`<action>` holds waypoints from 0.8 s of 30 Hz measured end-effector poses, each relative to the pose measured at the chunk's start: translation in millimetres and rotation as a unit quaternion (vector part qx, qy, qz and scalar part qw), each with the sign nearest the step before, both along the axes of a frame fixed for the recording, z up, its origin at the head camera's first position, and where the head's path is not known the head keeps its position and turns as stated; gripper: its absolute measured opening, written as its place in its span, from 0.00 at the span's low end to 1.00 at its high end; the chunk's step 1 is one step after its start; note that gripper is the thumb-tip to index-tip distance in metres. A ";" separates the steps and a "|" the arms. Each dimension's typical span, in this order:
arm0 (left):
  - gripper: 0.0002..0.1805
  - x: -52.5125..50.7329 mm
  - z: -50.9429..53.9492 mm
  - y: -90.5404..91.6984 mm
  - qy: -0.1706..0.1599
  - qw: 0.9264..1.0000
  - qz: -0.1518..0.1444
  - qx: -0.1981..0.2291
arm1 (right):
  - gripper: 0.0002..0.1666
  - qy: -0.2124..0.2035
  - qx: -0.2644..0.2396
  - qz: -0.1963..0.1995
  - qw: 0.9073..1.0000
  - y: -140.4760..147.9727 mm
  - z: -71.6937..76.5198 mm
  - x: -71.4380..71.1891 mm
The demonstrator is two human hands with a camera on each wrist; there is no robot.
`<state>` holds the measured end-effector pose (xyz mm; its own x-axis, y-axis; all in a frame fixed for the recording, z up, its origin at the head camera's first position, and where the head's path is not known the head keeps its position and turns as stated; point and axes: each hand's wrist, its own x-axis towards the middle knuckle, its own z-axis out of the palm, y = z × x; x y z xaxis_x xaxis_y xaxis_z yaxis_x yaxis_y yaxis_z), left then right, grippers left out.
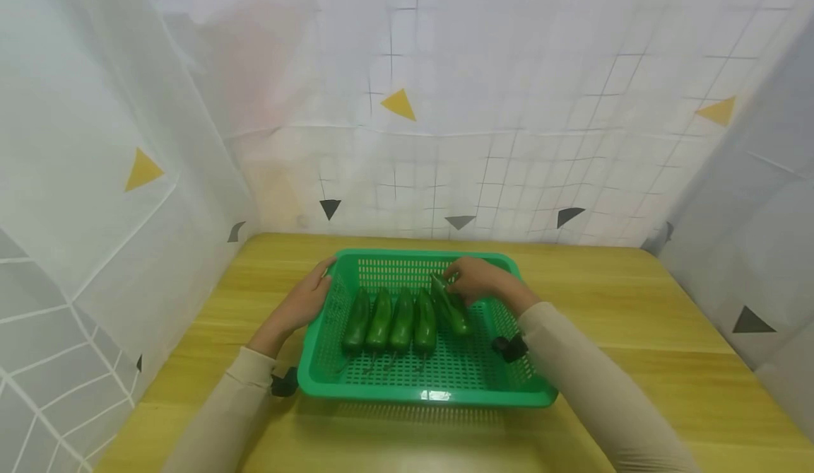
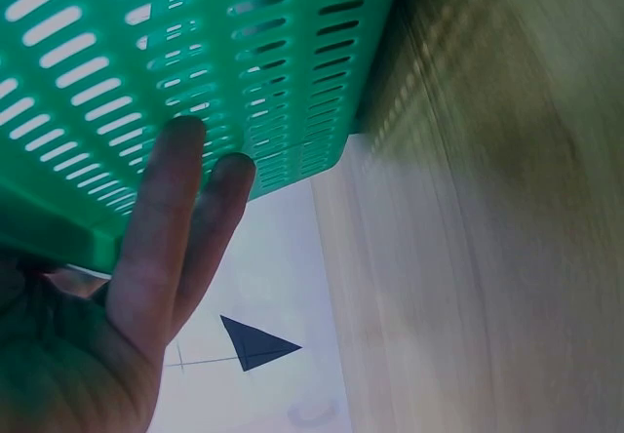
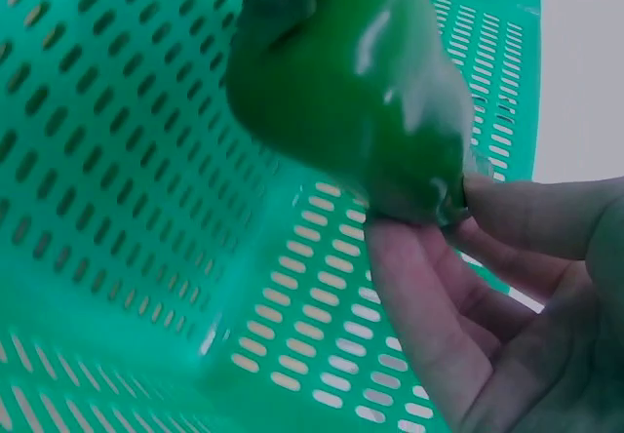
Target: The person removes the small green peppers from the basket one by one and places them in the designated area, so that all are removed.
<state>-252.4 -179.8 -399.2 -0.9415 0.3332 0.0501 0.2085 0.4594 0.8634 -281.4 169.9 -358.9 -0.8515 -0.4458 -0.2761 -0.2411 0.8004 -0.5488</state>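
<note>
A green plastic basket [image 1: 439, 396] with slotted walls stands on the wooden table. My right hand [image 1: 473, 280] reaches inside it and pinches one end of a glossy green pepper [image 1: 454, 315]. That pepper slants at the right of a row of several others. Thumb and fingertips on its narrowed end show in the right wrist view. At the basket's left side is my left hand [image 1: 308, 298]. In the left wrist view two straight fingers [image 2: 161, 228] lie against the outer slotted wall [image 2: 263, 72]; its thumb is hidden there.
Inside the basket, the row of green peppers [image 1: 402, 321] lies side by side, stems toward the front. Wooden tabletop [image 1: 610, 296] surrounds the basket. Patterned white sheeting [image 1: 509, 91] stands behind and on both sides. Black wrist devices [image 1: 284, 382] are on both arms.
</note>
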 end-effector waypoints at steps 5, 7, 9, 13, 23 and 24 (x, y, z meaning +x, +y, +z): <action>0.29 -1.1 0.0 0.0 -0.001 1.000 -0.003 -0.006 | 0.24 0.008 -0.006 0.005 1.000 3.4 3.3 2.3; 0.29 -0.9 -0.3 -0.5 -0.002 1.000 -0.002 -0.006 | 0.24 0.011 -0.003 0.007 1.000 5.1 3.4 1.8; 0.29 -1.1 -0.8 -0.8 -0.002 1.000 -0.002 -0.004 | 0.24 0.009 -0.006 0.002 1.000 6.1 3.9 1.2; 0.29 -1.8 -0.4 -0.4 0.002 1.000 -0.002 -0.003 | 0.24 0.014 -0.012 0.006 1.000 8.4 6.9 0.6; 0.29 -6.7 -7.8 1.9 -0.002 1.000 0.008 -0.022 | 0.24 0.026 -0.019 0.010 0.999 16.1 10.0 4.6; 0.29 -6.0 -8.1 2.1 -0.003 1.000 0.007 -0.021 | 0.24 0.024 -0.022 0.008 0.999 17.4 9.5 5.0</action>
